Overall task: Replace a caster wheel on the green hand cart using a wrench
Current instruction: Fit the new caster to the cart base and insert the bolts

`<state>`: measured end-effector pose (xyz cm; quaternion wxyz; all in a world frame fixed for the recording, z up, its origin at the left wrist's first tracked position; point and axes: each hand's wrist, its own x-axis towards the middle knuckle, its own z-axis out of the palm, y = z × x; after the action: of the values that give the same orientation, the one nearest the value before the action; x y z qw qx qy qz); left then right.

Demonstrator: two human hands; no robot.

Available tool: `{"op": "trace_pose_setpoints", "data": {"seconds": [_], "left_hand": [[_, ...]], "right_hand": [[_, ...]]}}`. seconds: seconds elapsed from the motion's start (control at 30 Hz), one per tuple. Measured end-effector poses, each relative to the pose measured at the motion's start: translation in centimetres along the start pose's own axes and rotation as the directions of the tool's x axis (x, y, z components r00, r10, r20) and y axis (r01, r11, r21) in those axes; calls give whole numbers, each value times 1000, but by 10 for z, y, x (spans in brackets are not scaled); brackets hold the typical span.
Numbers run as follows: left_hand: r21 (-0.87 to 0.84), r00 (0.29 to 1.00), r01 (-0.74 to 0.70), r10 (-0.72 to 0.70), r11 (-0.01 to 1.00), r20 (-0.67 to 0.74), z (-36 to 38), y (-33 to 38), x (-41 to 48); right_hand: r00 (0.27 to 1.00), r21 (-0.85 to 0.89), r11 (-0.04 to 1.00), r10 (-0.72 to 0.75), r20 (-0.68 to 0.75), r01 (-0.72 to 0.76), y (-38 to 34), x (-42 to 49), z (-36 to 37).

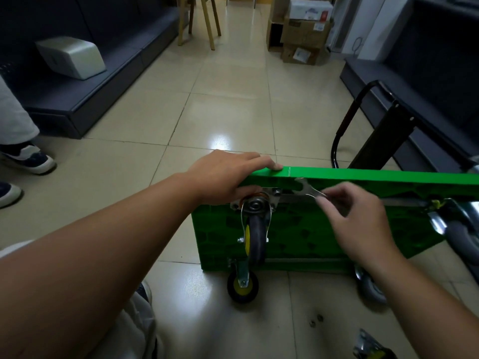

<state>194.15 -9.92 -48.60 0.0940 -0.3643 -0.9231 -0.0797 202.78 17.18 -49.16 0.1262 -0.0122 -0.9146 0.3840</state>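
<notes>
The green hand cart [324, 229] is stood on its side on the tiled floor [228, 112]. Its upper edge is gripped by the left hand [223, 177], with the fingers curled over it. The wrench [307, 189] is pinched in the right hand [357, 218], just beside the caster wheel [255, 229]. Labels on the stacked cardboard boxes [303, 32] are too blurred to be read. Loose nuts [316, 320] are scattered nearby.
</notes>
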Motion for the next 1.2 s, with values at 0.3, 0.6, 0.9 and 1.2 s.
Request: {"op": "trace_pose_setpoints", "data": {"seconds": [0.3, 0.6, 0.9, 1.2], "left_hand": [[92, 999, 13, -16, 996, 31, -11, 17, -16], [118, 998, 60, -58, 991, -23, -3, 10, -34], [89, 999, 44, -42, 995, -28, -1, -1, -29], [60, 998, 65, -63, 996, -20, -4, 0, -26]], "right_hand": [[956, 571, 781, 291, 28, -254, 29, -67, 42], [979, 617, 763, 189, 71, -192, 21, -52, 85], [973, 685, 700, 223, 55, -200, 32, -31, 120], [967, -249, 935, -242, 78, 254, 4, 13, 26]]}}
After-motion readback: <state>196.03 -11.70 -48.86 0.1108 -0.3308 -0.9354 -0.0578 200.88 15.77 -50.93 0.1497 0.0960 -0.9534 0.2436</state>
